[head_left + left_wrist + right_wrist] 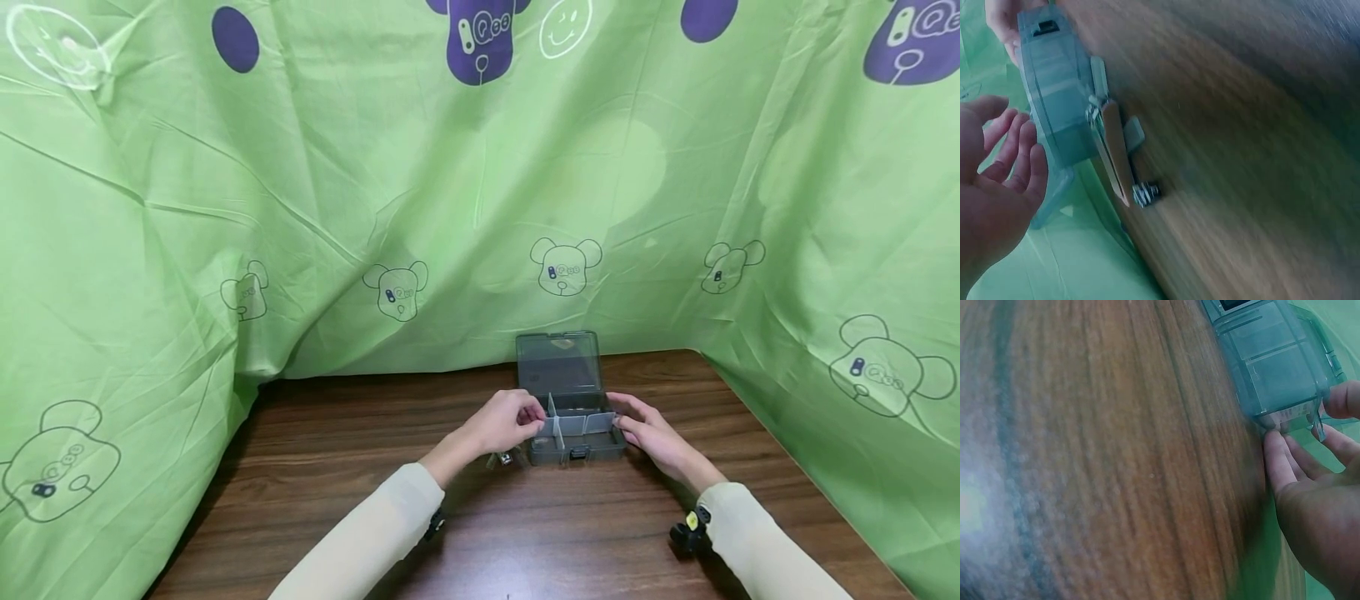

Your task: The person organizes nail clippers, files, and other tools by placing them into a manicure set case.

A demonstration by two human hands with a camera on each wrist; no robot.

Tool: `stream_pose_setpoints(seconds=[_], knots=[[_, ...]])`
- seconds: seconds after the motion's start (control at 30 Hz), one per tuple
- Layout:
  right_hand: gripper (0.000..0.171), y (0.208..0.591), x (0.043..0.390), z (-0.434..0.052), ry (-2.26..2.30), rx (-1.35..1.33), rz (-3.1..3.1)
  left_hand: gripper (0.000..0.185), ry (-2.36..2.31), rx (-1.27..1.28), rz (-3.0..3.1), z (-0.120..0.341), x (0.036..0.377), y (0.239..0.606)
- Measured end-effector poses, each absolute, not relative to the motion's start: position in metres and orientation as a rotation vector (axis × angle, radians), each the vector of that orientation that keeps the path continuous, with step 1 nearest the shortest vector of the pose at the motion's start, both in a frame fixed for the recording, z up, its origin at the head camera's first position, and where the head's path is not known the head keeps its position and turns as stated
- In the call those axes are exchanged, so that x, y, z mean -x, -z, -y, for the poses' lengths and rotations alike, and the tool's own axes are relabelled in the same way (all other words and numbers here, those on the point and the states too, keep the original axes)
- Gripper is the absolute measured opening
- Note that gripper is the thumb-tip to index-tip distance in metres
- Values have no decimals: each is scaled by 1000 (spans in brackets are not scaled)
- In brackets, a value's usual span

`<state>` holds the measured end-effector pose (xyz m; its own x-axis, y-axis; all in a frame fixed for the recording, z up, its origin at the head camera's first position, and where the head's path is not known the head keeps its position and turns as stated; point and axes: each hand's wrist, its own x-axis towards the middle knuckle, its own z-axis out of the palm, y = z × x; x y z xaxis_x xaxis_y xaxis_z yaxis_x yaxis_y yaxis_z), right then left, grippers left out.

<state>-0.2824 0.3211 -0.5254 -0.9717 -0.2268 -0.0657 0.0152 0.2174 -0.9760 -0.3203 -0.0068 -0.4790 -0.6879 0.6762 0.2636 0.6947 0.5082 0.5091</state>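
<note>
A grey see-through compartment box [579, 452] stands on the table with its lid [558, 364] raised at the back. Pale translucent dividers stand inside, and one long divider [573, 426] crosses it from side to side. My left hand [501, 423] is at that divider's left end, thumb and forefinger pinching it. At the other end, my right hand [656, 435] grips with its thumb over the box's side; the right wrist view shows a clear strip [1319, 427] between thumb and fingers. Several small pieces lie left of the box, including a brown-sided long piece [1115, 140] and a metal piece [1145, 194].
The dark wooden table [525, 533] reaches toward me and to the left. A green printed curtain [450, 208] hangs close behind the box, and further curtain closes off both sides.
</note>
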Motion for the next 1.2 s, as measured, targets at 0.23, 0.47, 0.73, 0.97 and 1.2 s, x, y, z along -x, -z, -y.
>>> stream_pose_setpoints(seconds=[0.23, 0.47, 0.73, 0.97, 1.2], knots=[[58, 525, 282, -322, 1842, 227, -2287, 16, 958, 1197, 2713, 32, 330, 477], [58, 525, 282, -322, 1843, 212, -2292, 23, 950, 1177, 2731, 58, 336, 485], [57, 528, 284, -322, 1832, 201, -2286, 29, 905, 1152, 2786, 76, 332, 497], [57, 529, 284, -323, 1823, 221, -2291, 31, 888, 1196, 2839, 79, 326, 502], [58, 527, 283, -322, 1847, 215, -2281, 30, 716, 1260, 2840, 79, 326, 507]])
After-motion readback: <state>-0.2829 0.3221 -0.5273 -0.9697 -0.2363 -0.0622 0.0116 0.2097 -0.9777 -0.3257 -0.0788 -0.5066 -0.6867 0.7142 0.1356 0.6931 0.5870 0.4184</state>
